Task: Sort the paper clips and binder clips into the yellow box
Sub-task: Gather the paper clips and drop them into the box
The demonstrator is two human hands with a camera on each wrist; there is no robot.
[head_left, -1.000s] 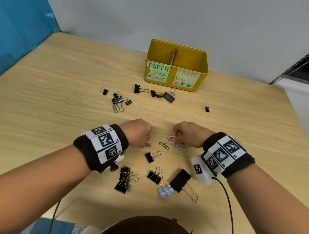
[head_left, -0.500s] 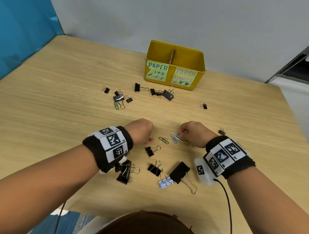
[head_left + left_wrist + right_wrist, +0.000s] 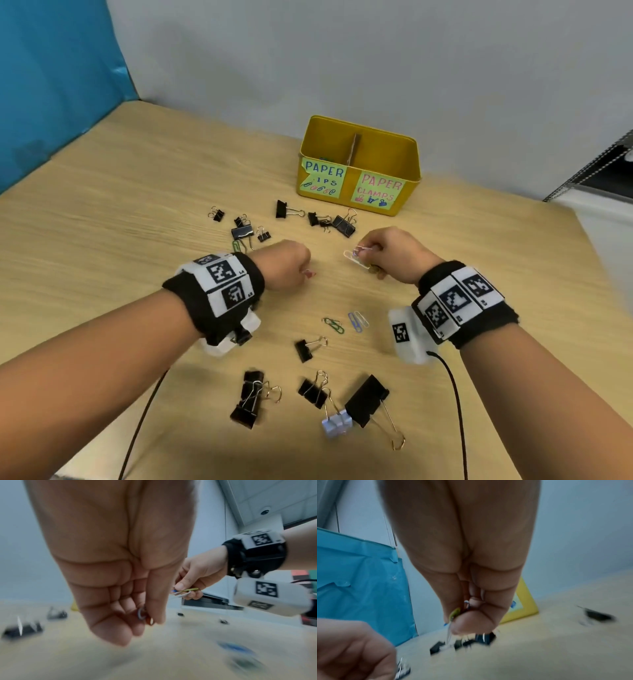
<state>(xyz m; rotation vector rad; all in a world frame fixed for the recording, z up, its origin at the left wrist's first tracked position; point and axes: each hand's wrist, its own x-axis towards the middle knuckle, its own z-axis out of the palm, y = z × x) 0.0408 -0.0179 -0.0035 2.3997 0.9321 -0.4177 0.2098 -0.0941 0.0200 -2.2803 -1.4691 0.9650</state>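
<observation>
Both hands hover above the table: left hand (image 3: 286, 265) pinches red paper clips (image 3: 310, 273) (partly hidden), right hand (image 3: 397, 255) pinches several paper clips (image 3: 356, 257)

My wooden table (image 3: 102, 212) meets a grey wall (image 3: 342, 68) at its far edge. To my left a blue sheet (image 3: 51, 85) hangs beside it. At the right edge I see a dark metal rack (image 3: 603, 164). Black cables (image 3: 457, 411) trail over the table's near edge.

Right hand (image 3: 467, 588) pinches several paper clips (image 3: 454, 613) above the blurred table (image 3: 556, 649); yellow box (image 3: 524, 601) behind.
</observation>
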